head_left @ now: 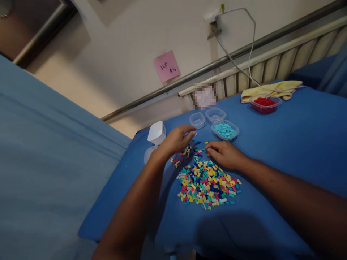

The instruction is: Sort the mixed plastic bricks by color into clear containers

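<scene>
A pile of small mixed-colour plastic building bricks (207, 184) lies on the blue cloth, with looser bricks spread above it. My left hand (177, 139) hovers over the far left of these bricks, thumb and fingers apart, close to a small white piece near its fingertips. At the far right of the spread, my right hand (225, 154) rests low with curled fingers pressed together, their tips beside a few bricks. Whether anything is between those fingers is hidden. Just beyond my right hand stands a clear tub of light blue bricks (224, 130).
Two clear tubs, a small one (197, 120) and a larger one (215, 114), stand at the back. A white container (157, 133) is at left. Farther right, a tub of red pieces (265, 104) sits by a yellow cloth (273, 89). A white cable (253, 43) hangs from the wall.
</scene>
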Tool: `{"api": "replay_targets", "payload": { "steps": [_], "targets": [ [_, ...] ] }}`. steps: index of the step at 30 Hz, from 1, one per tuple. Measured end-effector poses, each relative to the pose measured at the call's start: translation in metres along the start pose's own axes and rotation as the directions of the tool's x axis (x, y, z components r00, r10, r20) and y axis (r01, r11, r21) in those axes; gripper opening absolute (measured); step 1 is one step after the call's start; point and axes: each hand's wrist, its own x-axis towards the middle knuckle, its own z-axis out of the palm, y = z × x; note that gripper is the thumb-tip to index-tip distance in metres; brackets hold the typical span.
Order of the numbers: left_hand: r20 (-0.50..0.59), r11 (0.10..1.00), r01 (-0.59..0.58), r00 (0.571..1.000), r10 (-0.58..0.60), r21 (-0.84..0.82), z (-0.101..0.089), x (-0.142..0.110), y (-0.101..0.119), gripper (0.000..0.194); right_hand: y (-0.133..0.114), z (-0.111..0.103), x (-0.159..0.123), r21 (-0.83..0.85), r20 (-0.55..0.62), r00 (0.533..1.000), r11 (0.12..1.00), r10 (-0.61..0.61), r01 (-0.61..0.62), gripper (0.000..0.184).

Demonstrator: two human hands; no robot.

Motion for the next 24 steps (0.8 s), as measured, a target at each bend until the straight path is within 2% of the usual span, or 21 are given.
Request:
{"api": "replay_targets", "payload": {
  "steps": [2,5,7,9,11,14,17,19,21,24],
  "targets": [
    [0.020,0.994,0.105,0.994,-0.105,0.009,0.001,-0.051,-0.019,0.045,0.001,0.000,-0.001,-0.005,0.003,1.000,1.000,0.002,-0.002,0.021],
    [0.073,0.967,0.253,0.965,-0.252,-0.004,0.017,-0.118,-0.035,0.052,0.004,0.000,-0.004,-0.019,0.004,1.000,1.000,0.016,-0.016,0.022],
    [0.093,0.950,0.311,0.947,-0.307,-0.029,0.033,-0.151,-0.034,0.056,0.006,0.000,-0.005,-0.046,0.017,1.000,0.999,0.020,-0.019,0.022],
    [0.114,0.941,0.337,0.937,-0.331,-0.039,0.047,-0.172,-0.026,0.062,0.006,-0.002,-0.006,-0.077,0.037,0.999,0.997,0.020,-0.017,0.023],
    [0.117,0.939,0.342,0.935,-0.335,-0.047,0.055,-0.185,-0.012,0.067,0.004,-0.006,-0.007,-0.087,0.058,0.998,0.996,0.020,-0.015,0.024],
    [0.113,0.948,0.311,0.947,-0.302,-0.071,0.058,-0.196,0.011,0.074,-0.008,-0.020,-0.014,-0.090,0.119,0.993,0.996,-0.014,0.025,0.035],
    [0.148,0.955,0.284,0.951,-0.270,-0.083,0.057,-0.203,0.028,0.094,-0.025,-0.042,-0.038,-0.193,0.251,0.965,0.972,-0.080,0.131,0.054],
    [0.187,0.954,0.288,0.945,-0.268,-0.088,0.059,-0.205,0.037,0.112,-0.034,-0.053,-0.061,-0.267,0.356,0.928,0.941,-0.105,0.209,0.073],
    [0.222,0.954,0.287,0.939,-0.262,-0.091,0.065,-0.204,0.043,0.125,-0.036,-0.056,-0.083,-0.317,0.436,0.896,0.918,-0.081,0.237,0.088],
    [0.223,0.962,0.254,0.948,-0.227,-0.098,0.078,-0.194,0.051,0.135,-0.033,-0.043,-0.105,-0.375,0.481,0.876,0.892,-0.043,0.250,0.102]
  ]
}}
